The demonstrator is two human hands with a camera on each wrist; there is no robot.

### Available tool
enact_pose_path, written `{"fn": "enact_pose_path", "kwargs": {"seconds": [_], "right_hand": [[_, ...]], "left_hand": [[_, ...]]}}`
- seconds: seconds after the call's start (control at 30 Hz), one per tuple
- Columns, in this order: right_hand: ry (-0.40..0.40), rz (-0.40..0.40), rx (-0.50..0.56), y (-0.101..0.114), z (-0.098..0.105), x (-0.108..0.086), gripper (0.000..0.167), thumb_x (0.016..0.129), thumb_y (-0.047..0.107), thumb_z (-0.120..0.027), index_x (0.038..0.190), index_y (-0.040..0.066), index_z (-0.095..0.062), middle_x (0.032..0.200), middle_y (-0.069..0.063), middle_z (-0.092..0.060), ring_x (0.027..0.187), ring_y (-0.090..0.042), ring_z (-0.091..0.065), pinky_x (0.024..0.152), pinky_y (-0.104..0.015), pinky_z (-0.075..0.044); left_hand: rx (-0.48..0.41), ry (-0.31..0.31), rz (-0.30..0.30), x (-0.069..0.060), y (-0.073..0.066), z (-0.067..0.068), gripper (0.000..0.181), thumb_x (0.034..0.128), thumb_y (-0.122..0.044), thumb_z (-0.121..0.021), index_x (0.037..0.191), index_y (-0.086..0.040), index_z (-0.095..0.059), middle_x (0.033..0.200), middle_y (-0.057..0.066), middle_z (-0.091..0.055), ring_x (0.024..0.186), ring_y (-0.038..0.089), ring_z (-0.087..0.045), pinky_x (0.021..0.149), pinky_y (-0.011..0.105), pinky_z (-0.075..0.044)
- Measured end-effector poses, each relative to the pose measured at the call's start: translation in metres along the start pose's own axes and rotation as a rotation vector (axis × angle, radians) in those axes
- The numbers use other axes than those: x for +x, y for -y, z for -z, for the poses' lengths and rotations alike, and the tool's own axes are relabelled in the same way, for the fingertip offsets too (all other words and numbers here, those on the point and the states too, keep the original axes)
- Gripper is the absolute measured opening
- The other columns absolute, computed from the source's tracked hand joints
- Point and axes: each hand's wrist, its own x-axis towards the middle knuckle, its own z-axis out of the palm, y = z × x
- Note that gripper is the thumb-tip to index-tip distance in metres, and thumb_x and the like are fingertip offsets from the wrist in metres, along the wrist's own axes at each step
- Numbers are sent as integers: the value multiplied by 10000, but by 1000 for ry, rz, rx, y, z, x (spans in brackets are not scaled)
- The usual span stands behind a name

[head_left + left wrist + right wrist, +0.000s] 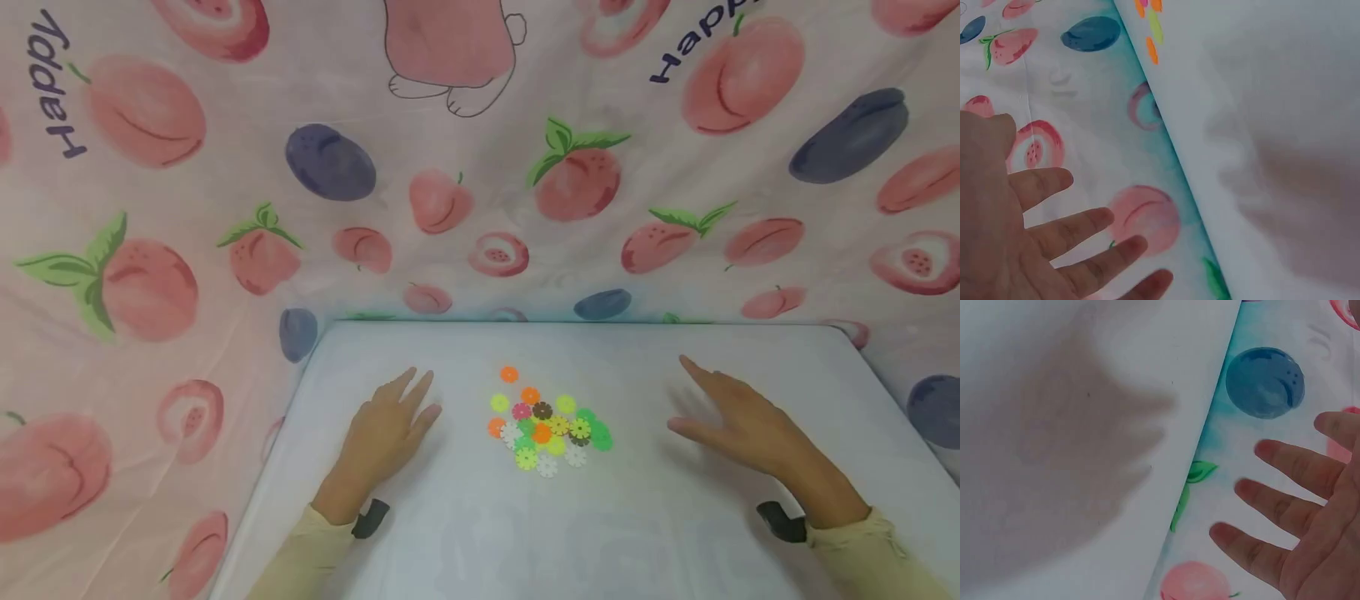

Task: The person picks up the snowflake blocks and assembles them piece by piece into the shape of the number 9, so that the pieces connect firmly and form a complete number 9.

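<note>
A loose pile of small notched plastic discs lies mid-table in the head view, among them an orange disc [509, 374], a brown disc [542, 411], a pink disc [521, 412] and a white disc [547, 466]. Several green and yellow ones overlap there. To the left of the pile, my left hand [384, 435] hovers with fingers spread, holding nothing. My right hand [742, 421] is held over the table on the other side, fingers extended, also holding nothing. Both wrist views show straight, parted fingers, and only the left one catches a few discs [1155, 28] at its top edge.
The white table [450, 533] has its far edge against a fruit-printed cloth [480, 167], which also hangs at the left and right. A black strap [371, 518] is on the left wrist, and another black strap [782, 522] on the right.
</note>
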Motion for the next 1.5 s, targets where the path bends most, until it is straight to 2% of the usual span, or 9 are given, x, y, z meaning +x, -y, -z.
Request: {"fn": "enact_pose_path", "kwargs": {"seconds": [0.13,0.23,0.4,0.67,0.77,0.97,1.2,1.4,1.5], "right_hand": [[15,21,25,4,-6,6,970,889,729,-589,1643,264,-193,1484,-232,-534,1371,-512,-429,1009,-760,-373],[2,49,37,8,-11,12,910,896,708,-602,1606,209,-330,1324,-174,-661,1303,-468,-509,981,-724,-425],[-39,102,82,14,-19,20,709,910,622,-660,1427,142,-593,1158,-94,-713,1171,-374,-602,946,-654,-481],[-60,201,134,21,-32,35,418,887,505,-754,1129,164,-766,998,37,-708,971,-183,-634,848,-448,-528],[-42,200,161,23,-37,41,349,878,469,-777,1085,187,-779,996,66,-712,972,-146,-630,850,-409,-539],[-1,241,200,29,-46,55,223,868,381,-808,1025,224,-790,948,122,-699,917,-96,-617,787,-299,-532],[50,271,188,39,-53,68,145,844,262,-834,978,233,-788,918,140,-686,905,-87,-624,803,-298,-546],[132,233,201,49,-59,75,148,836,260,-841,967,229,-778,917,108,-671,886,-97,-597,795,-305,-541],[151,205,195,54,-62,77,148,822,261,-853,943,228,-775,903,99,-663,866,-104,-583,790,-308,-533]], "left_hand": [[-123,32,19,5,-9,-9,501,1064,-448,-482,1471,-166,-556,1492,106,-548,1345,344,-554,1054,545,-495],[-225,62,44,10,-16,-17,458,1070,-429,-483,1414,-155,-610,1460,69,-568,1351,282,-556,1096,491,-476],[-343,43,44,17,-26,-31,333,1037,-364,-579,1253,-144,-703,1373,43,-616,1303,251,-582,1110,451,-471],[-395,36,-22,27,-40,-52,170,966,-290,-708,1049,-153,-763,1356,70,-638,1309,291,-556,1118,487,-451],[-419,47,-51,29,-43,-61,139,956,-252,-719,1030,-145,-767,1367,99,-634,1323,310,-542,1127,510,-436],[-457,56,-60,33,-49,-72,79,928,-179,-737,983,-133,-771,1369,137,-631,1317,343,-535,1130,533,-418],[-452,92,-31,39,-59,-77,85,927,-192,-727,975,-138,-771,1420,126,-595,1357,358,-493,1158,589,-356],[-400,121,-3,41,-65,-77,93,902,-190,-749,972,-135,-777,1435,126,-583,1374,385,-475,1122,758,-273],[-353,149,11,41,-68,-79,108,889,-205,-770,976,-142,-782,1439,124,-580,1377,384,-476,1115,779,-255]]}}
